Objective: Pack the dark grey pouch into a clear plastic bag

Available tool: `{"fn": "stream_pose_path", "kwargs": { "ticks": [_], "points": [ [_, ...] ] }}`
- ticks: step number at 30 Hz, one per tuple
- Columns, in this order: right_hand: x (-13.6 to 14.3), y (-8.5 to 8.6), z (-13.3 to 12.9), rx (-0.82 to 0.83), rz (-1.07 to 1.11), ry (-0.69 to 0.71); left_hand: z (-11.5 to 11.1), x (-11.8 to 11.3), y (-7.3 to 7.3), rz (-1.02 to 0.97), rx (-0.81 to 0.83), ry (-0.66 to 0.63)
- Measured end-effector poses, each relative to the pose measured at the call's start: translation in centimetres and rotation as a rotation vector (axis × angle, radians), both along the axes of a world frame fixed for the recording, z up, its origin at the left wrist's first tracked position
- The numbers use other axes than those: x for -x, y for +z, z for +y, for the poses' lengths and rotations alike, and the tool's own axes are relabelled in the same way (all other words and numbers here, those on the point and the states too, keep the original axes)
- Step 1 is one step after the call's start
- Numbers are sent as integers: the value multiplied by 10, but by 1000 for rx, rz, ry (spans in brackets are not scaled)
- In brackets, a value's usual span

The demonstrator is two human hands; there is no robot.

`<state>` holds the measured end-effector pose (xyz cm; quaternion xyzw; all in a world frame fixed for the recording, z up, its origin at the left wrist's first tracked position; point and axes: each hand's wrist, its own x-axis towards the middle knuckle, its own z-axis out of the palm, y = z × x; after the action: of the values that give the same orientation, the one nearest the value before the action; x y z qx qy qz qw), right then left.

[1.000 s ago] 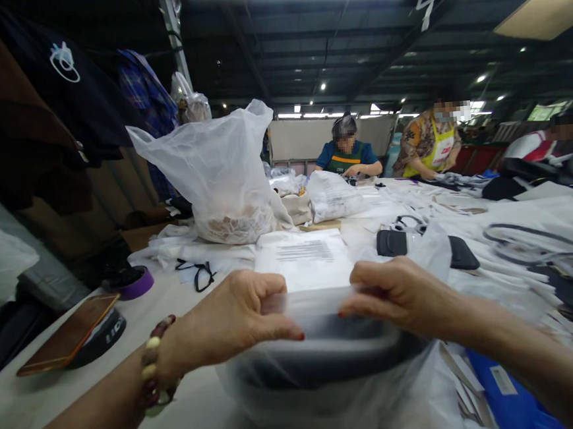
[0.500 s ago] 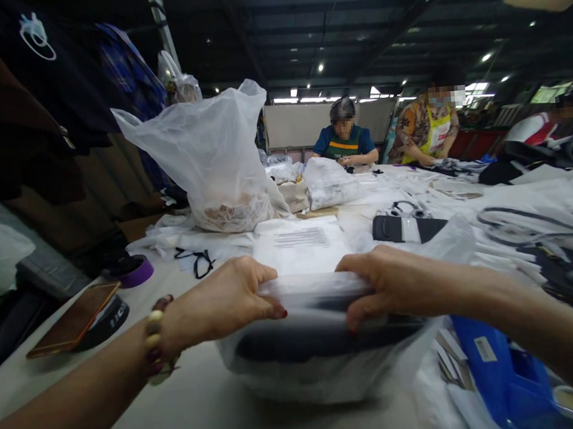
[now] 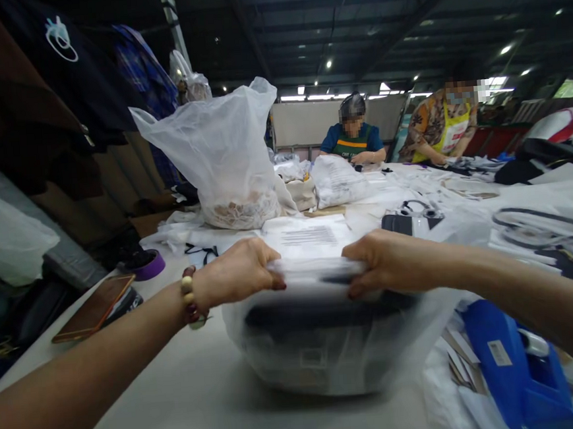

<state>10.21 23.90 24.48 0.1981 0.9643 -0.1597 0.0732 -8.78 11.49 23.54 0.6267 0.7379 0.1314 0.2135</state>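
A translucent plastic bag (image 3: pixel 322 360) with a dark item inside hangs at the front centre, blurred by motion. My left hand (image 3: pixel 241 269) pinches the left part of its folded upper edge between thumb and fingers. On the right part of the same edge, my right hand (image 3: pixel 389 261) has a similar grip. Behind the edge lies white plastic with printed text (image 3: pixel 312 233). A beaded bracelet (image 3: pixel 188 298) circles my left wrist.
Left on the table are a phone (image 3: pixel 95 309) and purple tape roll (image 3: pixel 149 266). A large clear bag (image 3: pixel 227 159) stands behind. Blue bins (image 3: pixel 510 355) sit front right, straps (image 3: pixel 550 223) beyond. Two people (image 3: pixel 352 133) (image 3: pixel 443 123) work across the table.
Both hands have risen slightly with the bag's upper edge, and the fingers have closed more tightly on it. The camera view has shifted a little to the left.
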Motion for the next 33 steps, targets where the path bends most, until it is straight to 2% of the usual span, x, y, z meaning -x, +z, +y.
{"fn": "stream_pose_path", "kwargs": {
  "ticks": [2,4,6,8,9,11,14,15,16,17,18,19,22,24,25,27,29,33],
  "points": [
    [8,4,7,-145,44,25,7,2,3,273,-175,62],
    [9,11,7,-311,95,53,2,1,7,522,-372,76],
    [0,9,0,-469,177,115,-13,-2,5,693,-588,2],
    [-14,-11,-13,-643,314,222,-34,-8,-13,804,-808,-144],
    [-21,-29,-20,-729,402,289,-44,-12,-30,840,-871,-222],
    [-35,-80,-33,-857,502,341,-61,-22,-78,846,-922,-291],
    [-51,-168,-53,-744,501,413,-82,-38,-165,753,-850,-334],
    [-55,-193,-59,-690,478,419,-88,-44,-189,721,-787,-321],
    [-59,-215,-64,-647,463,405,-94,-49,-207,691,-770,-317],
    [-63,-231,-68,-611,457,387,-98,-54,-218,647,-731,-316],
    [-66,-242,-71,-584,449,364,-101,-59,-222,596,-687,-306],
    [-68,-250,-73,-565,444,342,-101,-63,-220,533,-642,-300],
    [-69,-255,-75,-533,421,315,-83,-73,-197,339,-571,-304],
    [-67,-255,-75,-523,411,306,-60,-78,-187,280,-675,-322],
    [-65,-255,-76,-516,410,298,-48,-81,-188,268,-735,-335],
    [-64,-258,-77,-503,413,274,-26,-84,-198,245,-787,-353],
    [-65,-262,-79,-481,415,264,-13,-85,-213,218,-766,-358],
    [-67,-266,-83,-443,413,270,-11,-84,-235,214,-773,-344]
  ]
}}
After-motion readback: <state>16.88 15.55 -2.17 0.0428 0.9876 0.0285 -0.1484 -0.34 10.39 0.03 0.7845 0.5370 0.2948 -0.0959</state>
